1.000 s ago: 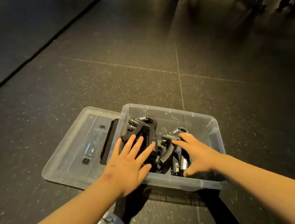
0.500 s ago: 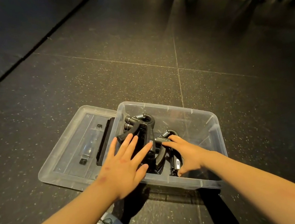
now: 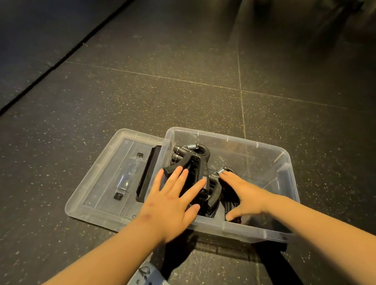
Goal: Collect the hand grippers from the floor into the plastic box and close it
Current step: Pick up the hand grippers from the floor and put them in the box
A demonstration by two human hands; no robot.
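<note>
Barely shifted, left hand [image 3: 173, 205] and right hand [image 3: 245, 194] stay spread on the hand grippers [image 3: 196, 158]; settle them below the plastic box [image 3: 229, 137] rim, lid [image 3: 106, 176] waiting at nine o'clock.

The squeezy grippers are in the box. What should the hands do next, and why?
Probably the left hand should lift off the hand grippers and reach for the lid lying on the floor beside the plastic box. It and the right hand lie flat on the pile, no grippers show on the floor, and the box is open.
</note>
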